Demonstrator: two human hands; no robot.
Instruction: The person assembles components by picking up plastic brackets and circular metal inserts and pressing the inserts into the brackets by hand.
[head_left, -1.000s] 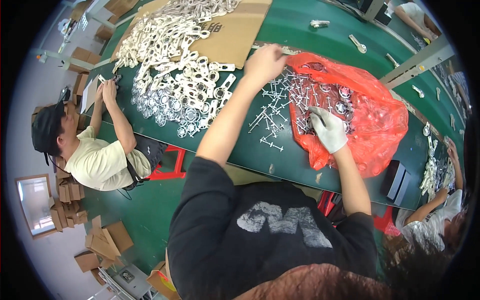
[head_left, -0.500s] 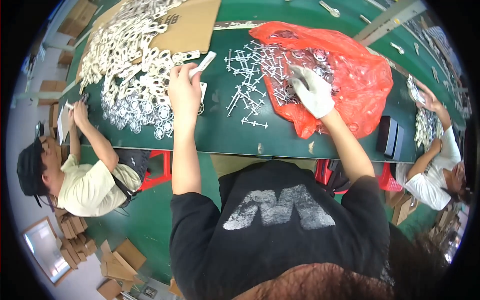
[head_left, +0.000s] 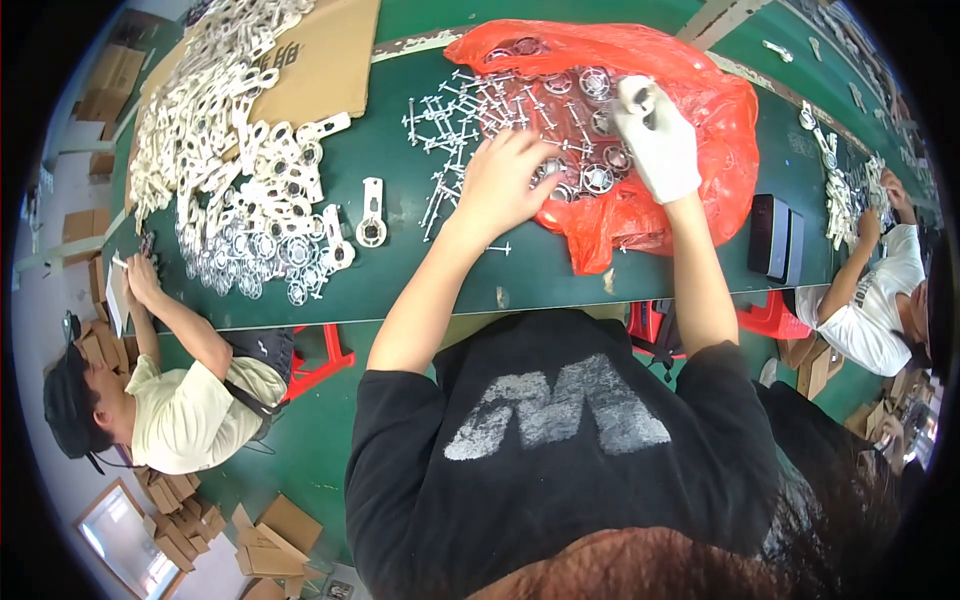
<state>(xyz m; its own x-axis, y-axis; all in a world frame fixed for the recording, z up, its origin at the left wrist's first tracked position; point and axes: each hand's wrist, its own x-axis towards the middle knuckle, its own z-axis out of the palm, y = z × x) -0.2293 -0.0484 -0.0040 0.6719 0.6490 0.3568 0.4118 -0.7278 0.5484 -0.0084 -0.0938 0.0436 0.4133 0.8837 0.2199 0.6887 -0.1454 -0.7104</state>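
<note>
My left hand (head_left: 505, 180) is bare and reaches over the left edge of a red plastic bag (head_left: 725, 150). Its fingers are bent but apart, with nothing visible in them. Thin white cross-ended rods (head_left: 455, 112) lie under and around it. In a white glove, my right hand (head_left: 660, 145) hovers above the bag with its fingertips pinched together; what they hold, if anything, is too small to name. Clear round spoked pieces (head_left: 597, 180) rest on the bag between both hands. One white long-handled part with a ring end (head_left: 372, 212) lies alone left of my left hand.
White ring-ended parts (head_left: 210, 130) are heaped at the left, partly on cardboard (head_left: 320, 65), with clear round pieces (head_left: 235, 260) at the near side. A black box-shaped object (head_left: 775, 240) stands near the right front edge. Co-workers sit on both sides.
My left hand has let go of a white part and moved right to the bag. My right hand has lifted from the rods and shifted right, its fingers now pinched. The view has turned slightly.
</note>
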